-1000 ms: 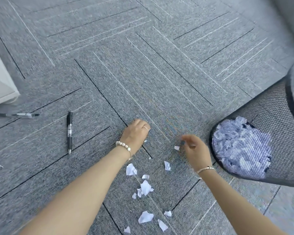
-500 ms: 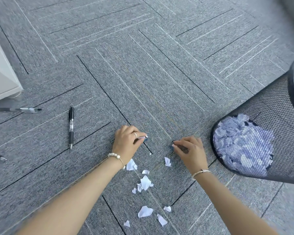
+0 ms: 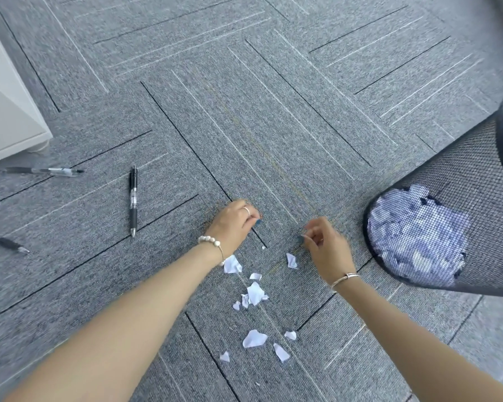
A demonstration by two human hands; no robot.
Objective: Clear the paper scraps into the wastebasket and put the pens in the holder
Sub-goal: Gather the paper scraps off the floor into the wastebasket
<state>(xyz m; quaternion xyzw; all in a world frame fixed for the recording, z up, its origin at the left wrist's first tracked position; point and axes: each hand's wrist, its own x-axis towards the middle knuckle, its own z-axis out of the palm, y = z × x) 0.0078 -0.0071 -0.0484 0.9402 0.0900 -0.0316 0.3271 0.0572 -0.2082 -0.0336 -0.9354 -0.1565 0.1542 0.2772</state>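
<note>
Scrap-gathering is under way. The left hand (image 3: 233, 224) and right hand (image 3: 323, 245) are curled, fingertips pinched low over the carpet (image 3: 273, 126); whether a scrap is held cannot be told. Scraps (image 3: 254, 294) lie near, between the forearms; the wastebasket (image 3: 459, 216) stands right; pens (image 3: 133, 200) lie left. Next, a carry rightward seems needed.

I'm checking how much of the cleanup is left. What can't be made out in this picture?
- Head view: left hand and right hand are curled, so any scrap inside is hidden.
- Wastebasket: rim cut by the right edge.
- Pen at the left edge: partly cut off.
- Pen holder: not in view.
</note>
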